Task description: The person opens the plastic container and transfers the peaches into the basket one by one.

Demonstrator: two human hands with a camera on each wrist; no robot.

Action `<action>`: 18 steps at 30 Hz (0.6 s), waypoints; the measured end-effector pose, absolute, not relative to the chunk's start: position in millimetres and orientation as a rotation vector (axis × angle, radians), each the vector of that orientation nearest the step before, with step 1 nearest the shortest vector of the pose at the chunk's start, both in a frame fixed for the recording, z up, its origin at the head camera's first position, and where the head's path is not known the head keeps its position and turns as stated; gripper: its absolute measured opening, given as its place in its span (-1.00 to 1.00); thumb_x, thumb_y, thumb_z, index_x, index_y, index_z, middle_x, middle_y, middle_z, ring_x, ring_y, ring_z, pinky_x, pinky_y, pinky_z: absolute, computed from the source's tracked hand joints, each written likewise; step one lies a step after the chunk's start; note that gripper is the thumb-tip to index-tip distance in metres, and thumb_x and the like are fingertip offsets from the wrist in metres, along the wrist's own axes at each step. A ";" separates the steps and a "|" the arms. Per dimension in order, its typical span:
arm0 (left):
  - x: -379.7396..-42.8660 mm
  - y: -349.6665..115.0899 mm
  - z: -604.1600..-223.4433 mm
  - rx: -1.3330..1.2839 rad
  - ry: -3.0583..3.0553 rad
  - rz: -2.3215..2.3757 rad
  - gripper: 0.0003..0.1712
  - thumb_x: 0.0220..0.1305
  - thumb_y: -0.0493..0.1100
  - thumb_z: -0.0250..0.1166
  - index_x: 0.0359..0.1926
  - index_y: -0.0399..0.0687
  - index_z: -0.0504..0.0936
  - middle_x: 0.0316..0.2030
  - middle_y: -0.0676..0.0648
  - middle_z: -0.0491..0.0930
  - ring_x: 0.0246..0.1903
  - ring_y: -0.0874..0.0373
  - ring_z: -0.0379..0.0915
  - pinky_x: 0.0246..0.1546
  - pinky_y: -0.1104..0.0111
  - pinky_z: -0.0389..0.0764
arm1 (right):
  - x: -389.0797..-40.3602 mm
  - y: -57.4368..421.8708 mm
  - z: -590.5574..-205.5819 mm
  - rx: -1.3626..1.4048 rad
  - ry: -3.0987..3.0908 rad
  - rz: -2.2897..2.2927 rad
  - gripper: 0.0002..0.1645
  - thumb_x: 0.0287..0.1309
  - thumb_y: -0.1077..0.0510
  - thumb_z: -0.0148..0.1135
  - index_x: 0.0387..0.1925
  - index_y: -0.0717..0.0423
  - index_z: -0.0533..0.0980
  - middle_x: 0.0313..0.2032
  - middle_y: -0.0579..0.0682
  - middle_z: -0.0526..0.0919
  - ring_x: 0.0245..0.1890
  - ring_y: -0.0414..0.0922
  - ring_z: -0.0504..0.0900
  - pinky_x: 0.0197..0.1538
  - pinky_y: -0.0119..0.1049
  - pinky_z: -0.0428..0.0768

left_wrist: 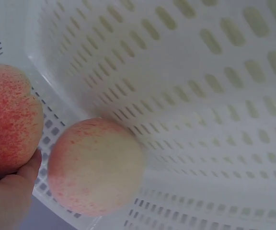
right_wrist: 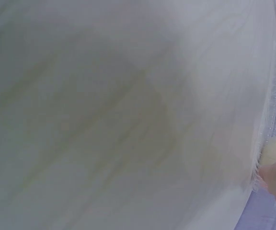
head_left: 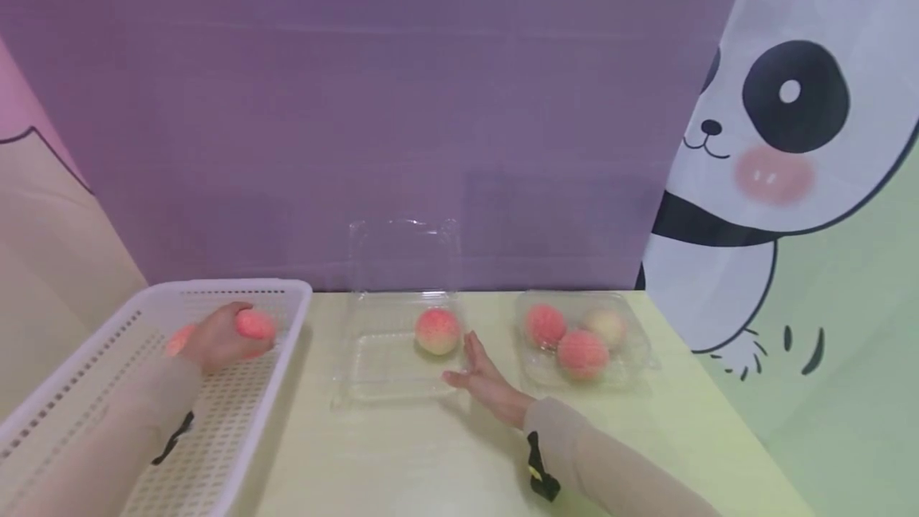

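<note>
My left hand (head_left: 215,340) is inside the white basket (head_left: 230,286), gripping a pinkish-red peach (head_left: 254,325). In the left wrist view, the thumb presses the side of that held peach (left_wrist: 8,120), and a paler peach (left_wrist: 97,167) lies beside it on the basket floor. At the middle of the table, a clear plastic clamshell box (head_left: 380,361) stands with its lid (head_left: 402,254) raised; one peach (head_left: 438,332) sits in its right half. My right hand (head_left: 491,385) has its fingers extended at the box's right edge, close to this peach, holding nothing.
To the right is another clear plastic box (head_left: 534,373) with three peaches in it. A purple backdrop (head_left: 402,118) rises along the back edge of the pale yellow table (head_left: 402,461). A panda-print sheet (head_left: 718,286) hangs at the right.
</note>
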State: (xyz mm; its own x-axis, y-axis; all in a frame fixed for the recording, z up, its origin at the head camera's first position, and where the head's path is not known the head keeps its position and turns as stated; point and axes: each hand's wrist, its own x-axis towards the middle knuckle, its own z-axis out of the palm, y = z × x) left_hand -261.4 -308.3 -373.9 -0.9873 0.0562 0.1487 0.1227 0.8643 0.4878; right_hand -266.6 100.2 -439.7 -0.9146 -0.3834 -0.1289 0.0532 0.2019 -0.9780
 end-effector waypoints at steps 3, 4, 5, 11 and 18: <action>-261.5 -311.6 -377.1 -0.134 -2.904 -0.749 -0.07 -0.08 0.05 0.35 0.15 -0.54 0.23 0.04 -0.53 0.35 -0.01 -0.38 0.33 -0.05 -0.07 0.43 | -266.9 100.1 -438.2 -0.310 2.143 -1.761 0.13 0.14 0.10 0.17 0.40 0.05 -0.43 0.43 0.11 -0.35 0.41 0.11 -0.32 0.36 0.16 -0.22; -261.8 -312.1 -377.7 -0.135 -2.903 -0.746 -0.07 -0.08 0.04 0.36 0.15 -0.55 0.23 0.04 -0.54 0.35 -0.02 -0.38 0.34 -0.05 -0.07 0.43 | -267.1 100.1 -437.6 -0.311 2.144 -1.760 0.13 0.14 0.10 0.17 0.40 0.05 -0.43 0.43 0.11 -0.35 0.41 0.10 -0.32 0.36 0.16 -0.22; -262.0 -312.0 -377.9 -0.132 -2.907 -0.737 -0.07 -0.07 0.05 0.35 0.15 -0.54 0.24 0.04 -0.54 0.36 -0.02 -0.38 0.34 -0.05 -0.07 0.43 | -267.2 100.1 -437.1 -0.312 2.147 -1.761 0.13 0.13 0.10 0.17 0.40 0.05 -0.43 0.42 0.11 -0.35 0.41 0.11 -0.32 0.36 0.16 -0.22; -266.4 -309.5 -380.8 -0.113 -2.943 -0.709 -0.05 -0.08 0.09 0.35 0.16 -0.52 0.23 0.04 -0.54 0.36 -0.03 -0.41 0.34 -0.07 -0.07 0.44 | -267.2 99.9 -434.2 -0.298 2.151 -1.762 0.14 0.12 0.09 0.19 0.40 0.05 -0.42 0.43 0.11 -0.34 0.41 0.11 -0.31 0.36 0.18 -0.22; -269.3 -305.0 -390.9 -0.065 -2.946 -0.721 -0.07 -0.10 0.08 0.35 0.13 -0.53 0.26 0.01 -0.55 0.37 -0.03 -0.42 0.34 -0.07 -0.07 0.45 | -265.4 100.1 -437.0 -0.309 2.145 -1.752 0.11 0.15 0.09 0.15 0.40 0.05 -0.44 0.43 0.09 -0.36 0.41 0.10 -0.34 0.35 0.18 -0.26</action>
